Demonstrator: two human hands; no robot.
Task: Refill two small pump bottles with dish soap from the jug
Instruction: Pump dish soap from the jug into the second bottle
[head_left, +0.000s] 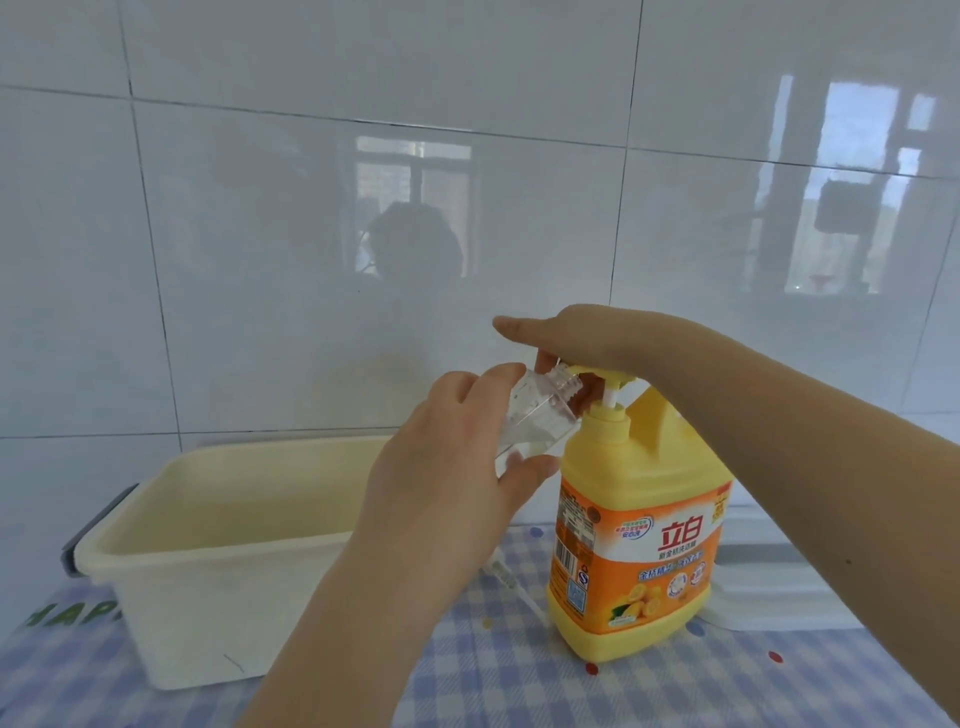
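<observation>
A yellow dish soap jug (641, 551) with an orange label stands on the checked tablecloth (519, 686). My right hand (587, 338) lies flat on top of its yellow pump head (761, 375), fingers straight. My left hand (452, 467) grips a small clear bottle (535, 415), tilted with its open threaded neck up against the pump's spout. A little clear liquid shows inside the bottle. A clear pump tube (511, 579) lies on the cloth behind my left wrist, partly hidden.
A cream plastic tub (208, 519) stands at the left, against the white tiled wall (311, 208). A white flat lidded box (769, 587) lies behind the jug at the right. The checked cloth runs along the front.
</observation>
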